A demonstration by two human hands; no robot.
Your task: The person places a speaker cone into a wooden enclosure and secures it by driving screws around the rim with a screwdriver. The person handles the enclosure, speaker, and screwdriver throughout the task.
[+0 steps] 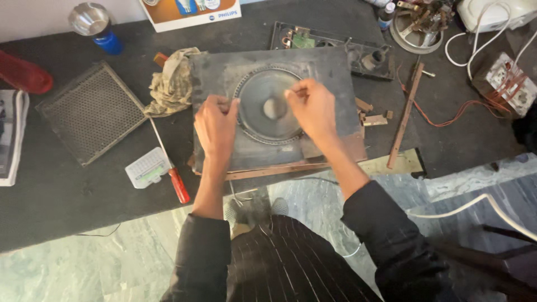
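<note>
Your left hand (215, 126) rests on the left rim of the round speaker (267, 106), fingers curled and pinching something small at the edge; what it is cannot be made out. Your right hand (313, 109) lies over the cone's right side, fingertips pinched together near the upper rim. The speaker sits in a dusty grey board (330, 72) at the centre of the frame. To the left lie a rag (170, 84), a metal mesh grille (92, 112), a red-handled screwdriver (179, 184) and a small white calculator (146, 168).
</note>
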